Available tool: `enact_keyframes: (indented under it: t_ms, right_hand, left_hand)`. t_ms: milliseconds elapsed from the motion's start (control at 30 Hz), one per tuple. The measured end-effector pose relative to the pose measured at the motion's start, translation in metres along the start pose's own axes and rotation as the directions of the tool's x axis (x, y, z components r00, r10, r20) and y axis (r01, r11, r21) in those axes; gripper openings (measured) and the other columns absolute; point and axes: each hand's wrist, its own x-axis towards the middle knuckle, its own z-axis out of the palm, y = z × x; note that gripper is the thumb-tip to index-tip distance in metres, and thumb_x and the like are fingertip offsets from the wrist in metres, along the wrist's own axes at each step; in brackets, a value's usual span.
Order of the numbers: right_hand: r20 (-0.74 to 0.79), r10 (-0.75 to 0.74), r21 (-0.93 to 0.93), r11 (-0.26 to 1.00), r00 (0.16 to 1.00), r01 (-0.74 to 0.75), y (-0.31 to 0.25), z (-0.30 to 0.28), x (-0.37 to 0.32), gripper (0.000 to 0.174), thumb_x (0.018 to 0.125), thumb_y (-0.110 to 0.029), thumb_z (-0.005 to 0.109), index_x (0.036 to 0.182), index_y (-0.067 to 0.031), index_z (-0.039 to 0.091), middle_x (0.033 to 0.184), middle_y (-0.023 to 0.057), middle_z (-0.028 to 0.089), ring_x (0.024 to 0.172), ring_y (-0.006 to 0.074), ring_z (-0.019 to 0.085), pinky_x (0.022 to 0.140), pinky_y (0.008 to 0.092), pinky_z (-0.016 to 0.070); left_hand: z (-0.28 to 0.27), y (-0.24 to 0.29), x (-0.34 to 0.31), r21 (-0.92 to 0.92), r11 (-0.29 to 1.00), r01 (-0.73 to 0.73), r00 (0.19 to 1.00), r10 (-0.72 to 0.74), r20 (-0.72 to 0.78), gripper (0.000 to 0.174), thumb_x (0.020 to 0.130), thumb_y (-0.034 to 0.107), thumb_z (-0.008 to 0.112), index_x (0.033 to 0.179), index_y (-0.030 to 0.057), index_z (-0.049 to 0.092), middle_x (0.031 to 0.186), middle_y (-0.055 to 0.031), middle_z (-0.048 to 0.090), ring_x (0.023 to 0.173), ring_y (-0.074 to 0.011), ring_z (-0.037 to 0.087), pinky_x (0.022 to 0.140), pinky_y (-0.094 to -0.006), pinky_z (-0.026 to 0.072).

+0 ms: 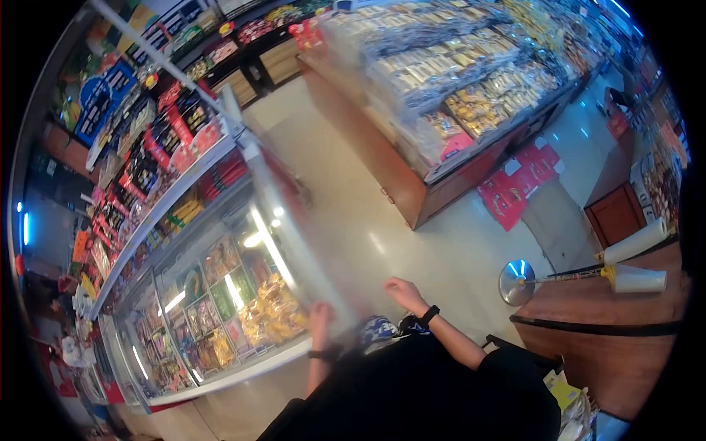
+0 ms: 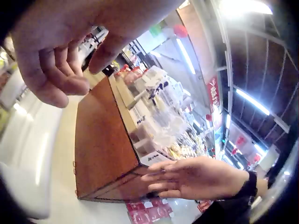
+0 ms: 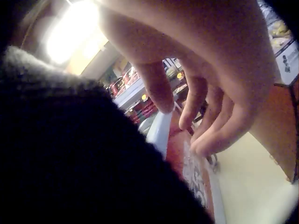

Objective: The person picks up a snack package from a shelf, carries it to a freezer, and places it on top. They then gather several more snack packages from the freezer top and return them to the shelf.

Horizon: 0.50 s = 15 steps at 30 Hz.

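My left hand (image 1: 321, 323) hangs beside the near corner of a glass-topped freezer (image 1: 283, 349), overlapping its edge in the head view. In the left wrist view the left fingers (image 2: 58, 77) curl loosely around nothing. My right hand (image 1: 406, 294) is held out over the aisle floor, in front of the body, with a dark band on its wrist. The right wrist view shows its fingers (image 3: 210, 112) bent loosely and holding nothing. Bagged yellow goods (image 1: 272, 312) and other packets lie under the freezer's glass, nearest the left hand.
Ahead stands a wooden display island (image 1: 360, 140) heaped with packaged goods. Pale tiled floor (image 1: 331, 198) runs between it and the freezer. Red flattened cardboard (image 1: 507, 202) lies on the floor to the right. A wooden counter (image 1: 588, 353) with plastic rolls (image 1: 636, 242) stands at the right.
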Motion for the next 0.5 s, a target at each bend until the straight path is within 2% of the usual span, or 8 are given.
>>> enact_keyframes:
  t_ms: [100,167,200,267,300,333,400,500]
  right_hand:
    - [-0.03,0.082,0.04,0.996,0.996,-0.081,0.014,-0.056,-0.006,0.019,0.087,-0.018,0.064,0.102,-0.0051,0.067,0.092,0.0075,0.071,0.083,0.0169,0.066,0.077,0.0305,0.051]
    - [-0.058,0.121,-0.014,0.992,0.991,-0.122,0.023,-0.094,-0.011,0.021,0.088,-0.019,0.064,0.103,-0.005,0.067,0.095,0.0078,0.071,0.085,0.0175,0.066,0.078,0.031,0.0511]
    - [-0.116,0.072,-0.048,0.996,0.991,-0.078,0.04,-0.101,-0.011,0.022,0.089,-0.02,0.063,0.105,-0.0051,0.067,0.096,0.0084,0.071,0.087,0.0184,0.066,0.079,0.0318,0.0509]
    - [-0.226,-0.035,-0.175,0.985,0.974,-0.006,0.095,-0.124,-0.009,0.023,0.09,-0.021,0.062,0.107,-0.0052,0.067,0.098,0.0097,0.07,0.09,0.02,0.066,0.082,0.0334,0.0506]
    - [-0.216,0.033,-0.233,0.969,0.976,-0.084,0.088,-0.145,-0.016,0.025,0.092,-0.022,0.061,0.108,-0.0049,0.067,0.1,0.0107,0.07,0.093,0.0213,0.065,0.084,0.0347,0.0501]
    - [-0.221,0.102,-0.283,0.945,0.97,-0.164,0.072,-0.162,-0.018,0.026,0.093,-0.024,0.059,0.11,-0.0045,0.066,0.101,0.0117,0.069,0.096,0.0225,0.064,0.085,0.0361,0.0496]
    - [-0.357,-0.037,-0.113,0.994,0.934,-0.003,0.071,-0.188,-0.031,0.027,0.095,-0.025,0.058,0.11,-0.0035,0.066,0.102,0.0135,0.068,0.097,0.0245,0.063,0.087,0.0377,0.0489]
    - [-0.359,0.105,0.079,0.994,0.927,-0.082,0.07,-0.228,-0.03,0.026,0.093,-0.024,0.058,0.105,-0.0027,0.066,0.096,0.0114,0.068,0.09,0.0226,0.064,0.081,0.0351,0.0496]
  left_hand:
    - [0.076,0.01,0.007,0.07,0.992,-0.102,0.968,0.083,0.235,0.015,0.094,0.015,0.052,0.105,0.0055,0.058,0.081,-0.006,0.062,0.068,-0.0142,0.06,0.061,-0.0268,0.0491]
    - [0.125,0.024,0.012,-0.025,1.0,0.0,0.919,0.01,0.394,0.017,0.094,0.015,0.052,0.107,0.0051,0.058,0.085,-0.0069,0.063,0.072,-0.0158,0.062,0.065,-0.0276,0.0496]
    - [0.15,0.029,0.012,-0.07,0.995,0.064,0.88,-0.023,0.475,0.018,0.095,0.016,0.052,0.108,0.0049,0.057,0.086,-0.0073,0.063,0.074,-0.0166,0.063,0.066,-0.028,0.0498]
    - [0.192,0.036,0.021,0.118,0.991,-0.068,0.865,-0.001,0.502,0.027,0.094,0.02,0.055,0.114,0.0019,0.056,0.095,-0.0099,0.064,0.079,-0.0179,0.064,0.069,-0.0301,0.0521]
    - [0.225,0.039,0.029,0.188,0.972,-0.141,0.847,0.02,0.532,0.032,0.094,0.022,0.056,0.117,0.0004,0.055,0.099,-0.0112,0.065,0.082,-0.0185,0.065,0.07,-0.0311,0.0533]
    - [0.254,0.045,0.03,0.201,0.971,-0.128,0.842,-0.001,0.539,0.032,0.093,0.021,0.056,0.118,0.0014,0.054,0.1,-0.0107,0.064,0.083,-0.0184,0.065,0.07,-0.031,0.0528]
    - [0.301,0.072,0.029,0.233,0.959,-0.163,0.797,-0.012,0.604,0.031,0.092,0.02,0.057,0.119,0.0044,0.051,0.105,-0.0094,0.06,0.086,-0.0196,0.064,0.073,-0.0318,0.0513]
    - [0.364,0.1,0.029,0.246,0.933,-0.262,0.725,0.022,0.688,0.033,0.089,0.016,0.057,0.12,0.0067,0.049,0.113,-0.0095,0.056,0.092,-0.0212,0.062,0.075,-0.0333,0.0505]
